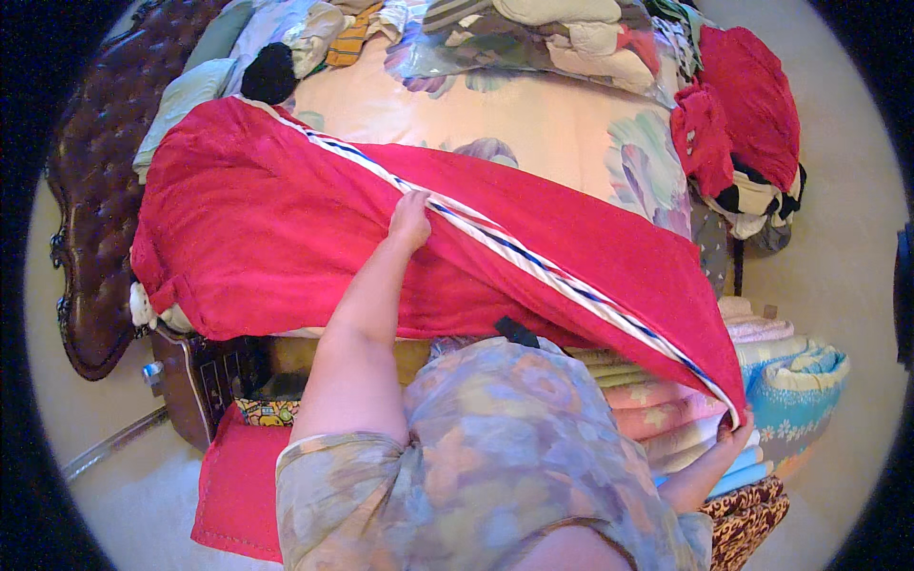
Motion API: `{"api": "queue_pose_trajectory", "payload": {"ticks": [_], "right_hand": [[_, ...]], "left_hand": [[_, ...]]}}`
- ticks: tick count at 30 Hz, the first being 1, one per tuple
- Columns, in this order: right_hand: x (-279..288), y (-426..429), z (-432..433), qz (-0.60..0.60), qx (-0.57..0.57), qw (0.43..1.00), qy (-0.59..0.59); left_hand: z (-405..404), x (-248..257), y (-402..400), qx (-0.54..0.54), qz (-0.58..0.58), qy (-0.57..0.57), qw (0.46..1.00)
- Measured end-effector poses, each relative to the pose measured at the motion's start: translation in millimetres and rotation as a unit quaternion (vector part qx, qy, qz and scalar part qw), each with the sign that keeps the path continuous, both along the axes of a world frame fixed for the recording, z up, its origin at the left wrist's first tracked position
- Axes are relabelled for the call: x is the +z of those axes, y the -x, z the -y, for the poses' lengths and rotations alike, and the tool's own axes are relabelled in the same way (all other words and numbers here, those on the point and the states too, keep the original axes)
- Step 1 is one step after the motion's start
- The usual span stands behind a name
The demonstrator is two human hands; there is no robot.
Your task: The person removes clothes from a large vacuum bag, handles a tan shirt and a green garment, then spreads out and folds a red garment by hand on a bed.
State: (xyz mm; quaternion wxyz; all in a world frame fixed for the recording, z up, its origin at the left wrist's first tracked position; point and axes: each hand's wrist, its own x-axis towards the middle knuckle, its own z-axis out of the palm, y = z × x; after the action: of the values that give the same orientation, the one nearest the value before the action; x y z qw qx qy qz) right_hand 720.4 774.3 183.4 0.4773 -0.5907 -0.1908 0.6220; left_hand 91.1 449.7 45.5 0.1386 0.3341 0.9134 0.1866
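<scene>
A large red cloth, perhaps a blanket or cover, lies spread across the near side of the bed. A white band with dark blue and red stripes runs diagonally over it, from the upper left down to the lower right. Midway along this band, my left hand grips the red cloth, with the fingers mostly hidden. Off the bed's edge at the lower right, my right hand pinches the cloth's corner, drawing the band taut between both hands.
A tufted brown headboard rises at left. The floral bedsheet carries a clear plastic bag of textiles and several folded clothes. Red garments are heaped at right. Folded linens and a rolled blue quilt sit beside me. A red mat covers floor.
</scene>
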Motion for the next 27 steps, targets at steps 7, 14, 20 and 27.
{"api": "queue_pose_trajectory", "payload": {"ticks": [7,14,20,27], "right_hand": [[104.8,0.1,-0.3,0.029,0.117,0.986,-0.115],[114.8,24.1,2.5,0.045,0.087,0.989,-0.113],[95.6,30.9,-29.5,0.049,0.095,0.988,-0.110],[64.4,25.3,-68.0,-0.092,0.121,0.988,-0.016]], "left_hand": [[-18.6,17.8,26.4,-0.205,-0.068,0.265,0.940],[32.8,36.9,42.8,-0.179,-0.075,0.347,0.917],[88.7,69.2,45.1,-0.181,-0.190,0.053,0.963],[191.5,99.2,-6.2,-0.122,-0.123,0.046,0.984]]}}
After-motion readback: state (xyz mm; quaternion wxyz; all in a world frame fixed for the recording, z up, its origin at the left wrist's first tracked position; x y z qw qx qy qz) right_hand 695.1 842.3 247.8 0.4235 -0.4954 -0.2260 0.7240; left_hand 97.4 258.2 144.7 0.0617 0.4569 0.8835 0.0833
